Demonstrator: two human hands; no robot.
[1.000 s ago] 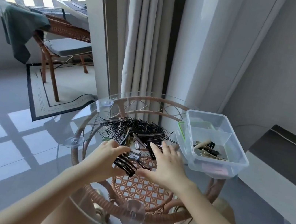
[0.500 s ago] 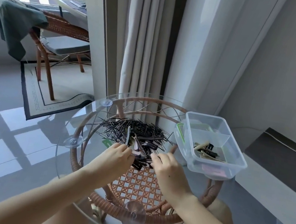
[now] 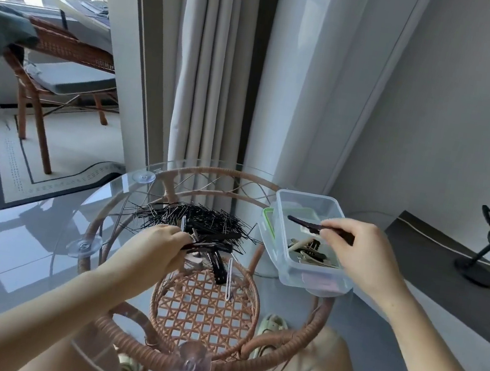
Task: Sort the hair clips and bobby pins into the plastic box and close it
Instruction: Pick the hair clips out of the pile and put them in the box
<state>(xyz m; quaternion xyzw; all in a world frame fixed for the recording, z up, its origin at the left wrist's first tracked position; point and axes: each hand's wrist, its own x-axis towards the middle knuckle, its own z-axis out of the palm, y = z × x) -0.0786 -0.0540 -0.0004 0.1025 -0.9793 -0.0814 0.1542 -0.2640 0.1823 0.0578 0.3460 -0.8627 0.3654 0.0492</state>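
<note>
A heap of black bobby pins (image 3: 188,215) and dark hair clips (image 3: 216,238) lies on the round glass table (image 3: 102,195). A clear plastic box (image 3: 315,283) stands at the table's right edge, with several clips inside (image 3: 310,252). Its green-rimmed lid (image 3: 267,220) sits under or beside it. My right hand (image 3: 363,260) hovers over the box, pinching a long black hair clip (image 3: 304,223). My left hand (image 3: 158,248) rests at the heap's near edge, fingers closed on dark clips (image 3: 212,246). A white clip (image 3: 229,280) and a black one (image 3: 218,268) lie just beside it.
The glass top rests on a rattan frame (image 3: 206,306) with suction cups (image 3: 83,245). A dark bench (image 3: 452,279) to the right carries a rabbit-eared stand (image 3: 488,250). A curtain (image 3: 218,60) hangs behind; a rattan chair (image 3: 57,68) stands far left.
My right hand lifted a long black clip out of the heap and carried it right, over the box. My left hand stayed at the heap, gripping clips.
</note>
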